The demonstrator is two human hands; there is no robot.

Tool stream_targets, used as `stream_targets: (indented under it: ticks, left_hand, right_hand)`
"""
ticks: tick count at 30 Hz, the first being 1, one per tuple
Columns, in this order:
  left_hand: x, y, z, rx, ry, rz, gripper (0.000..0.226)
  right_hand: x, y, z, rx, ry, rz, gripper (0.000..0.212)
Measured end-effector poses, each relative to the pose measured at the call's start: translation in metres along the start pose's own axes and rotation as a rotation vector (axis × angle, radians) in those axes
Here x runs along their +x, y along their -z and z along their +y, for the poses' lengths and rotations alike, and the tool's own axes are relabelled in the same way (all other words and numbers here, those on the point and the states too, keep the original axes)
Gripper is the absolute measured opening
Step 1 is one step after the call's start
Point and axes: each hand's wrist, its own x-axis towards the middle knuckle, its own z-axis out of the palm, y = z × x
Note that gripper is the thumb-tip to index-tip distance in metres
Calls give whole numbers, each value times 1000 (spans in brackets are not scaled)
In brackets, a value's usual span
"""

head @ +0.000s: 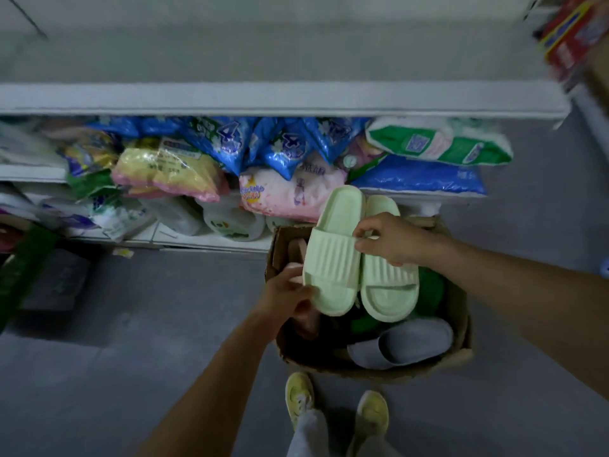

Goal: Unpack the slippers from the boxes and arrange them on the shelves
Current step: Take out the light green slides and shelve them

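A pair of pale green slippers (pixel 333 258) hangs side by side above an open cardboard box (pixel 459 311) on the floor. My left hand (pixel 286 291) grips the toe end of the left slipper from below. My right hand (pixel 389 239) pinches the straps where the two slippers meet. Inside the box lie a grey slipper (pixel 408 341), something dark green (pixel 428 288) and a pinkish slipper (pixel 298 250) at the left wall. A white shelf board (pixel 263 98) runs across above, its top bare.
Lower shelves behind the box are packed with blue, pink, yellow and green plastic bags (pixel 230 150) and white jugs (pixel 230 222). Red packages (pixel 570 37) stand at the upper right. My feet in yellow shoes (pixel 300 397) stand on the grey floor in front of the box.
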Motion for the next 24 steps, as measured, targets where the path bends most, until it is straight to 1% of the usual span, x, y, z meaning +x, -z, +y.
stream_targets:
  ticks: [3,4,9,11,14,19,24]
  left_hand:
    - [-27,-4,28,69,-82,-28,43]
    - [-37,-6,38,65,-119,-37,45]
    - [-88,-16,92,44,-267,-115,35]
    - [-104,-17,115,44,-311,-125,36]
    - [-122,-18,150,69,-380,-101,39]
    - [-149,-24,203,115,-528,-105,37]
    - [-166,-31,250,35,-648,-81,40]
  right_hand:
    - [-31,28,-30,-60,46,59,17]
    - [-43,38,-41,-80,58,75,19]
    - [-96,87,-87,-172,74,154,19]
    - [-113,106,-102,-178,96,171,20]
    - [-135,134,-121,-190,141,206,21]
    - [-164,177,-148,-182,225,288,19]
    - [-182,219,-188,-216,288,374,15]
